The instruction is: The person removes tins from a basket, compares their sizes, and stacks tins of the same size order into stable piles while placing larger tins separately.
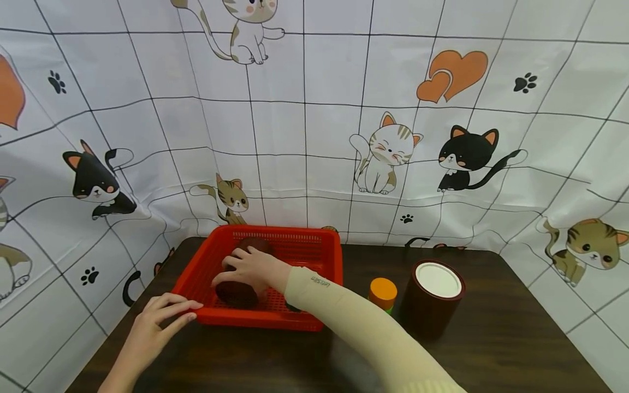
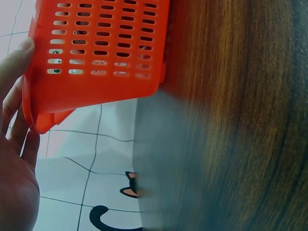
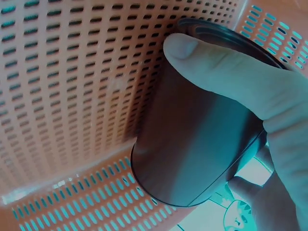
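A red plastic basket [image 1: 275,319] with slotted walls stands toward the back left of the dark wooden table. My left hand [image 1: 153,327] holds its front left corner; in the left wrist view the thumb [image 2: 18,57] lies on the near side of the rim and the fingers are behind it. Inside the basket, my right hand [image 1: 253,270] grips a dark brown cylindrical canister [image 3: 183,134] that lies on its side. In the right wrist view the thumb [image 3: 216,67] crosses the canister near one ridged end, while the fingers curve around its far side.
To the right of the basket stand an orange-capped container [image 1: 383,292] and a brown canister with a white lid [image 1: 427,311]. A small dark green thing [image 1: 292,307] shows in the basket beneath the right forearm. Cat-printed white sheeting [image 1: 324,131] rises behind the table [image 1: 491,338].
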The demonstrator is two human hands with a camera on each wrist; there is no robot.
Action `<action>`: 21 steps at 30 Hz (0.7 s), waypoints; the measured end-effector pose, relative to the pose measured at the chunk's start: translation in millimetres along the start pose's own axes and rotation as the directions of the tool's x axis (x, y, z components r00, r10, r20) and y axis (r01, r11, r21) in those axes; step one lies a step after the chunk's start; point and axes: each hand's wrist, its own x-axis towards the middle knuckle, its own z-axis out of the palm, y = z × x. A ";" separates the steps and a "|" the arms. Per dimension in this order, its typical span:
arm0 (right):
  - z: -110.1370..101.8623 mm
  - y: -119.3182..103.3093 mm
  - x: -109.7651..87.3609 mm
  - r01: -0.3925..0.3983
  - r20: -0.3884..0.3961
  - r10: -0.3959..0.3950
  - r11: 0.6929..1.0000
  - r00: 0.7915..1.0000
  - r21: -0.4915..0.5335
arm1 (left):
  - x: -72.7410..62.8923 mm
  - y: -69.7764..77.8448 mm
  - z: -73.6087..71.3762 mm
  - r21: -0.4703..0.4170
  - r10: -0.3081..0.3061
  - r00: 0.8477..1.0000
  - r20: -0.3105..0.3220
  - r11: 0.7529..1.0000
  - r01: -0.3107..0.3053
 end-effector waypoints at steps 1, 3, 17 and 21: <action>-0.5 0.4 0.4 0.007 0.004 -0.007 1.000 1.000 -0.018 | 0.3 0.0 0.5 0.001 0.001 1.000 0.000 1.000 -0.001; -1.2 1.8 0.8 0.028 0.005 -0.027 0.999 1.000 -0.040 | 0.9 0.0 1.3 0.000 0.002 1.000 0.000 1.000 -0.002; 5.4 9.7 6.3 0.132 -0.025 -0.130 0.982 0.991 0.132 | 0.4 -1.5 0.8 -0.001 0.000 1.000 -0.008 1.000 0.000; 1.7 12.2 5.5 0.108 -0.034 -0.103 0.965 0.994 0.237 | -2.3 -2.7 -0.7 0.002 -0.016 1.000 -0.005 1.000 0.016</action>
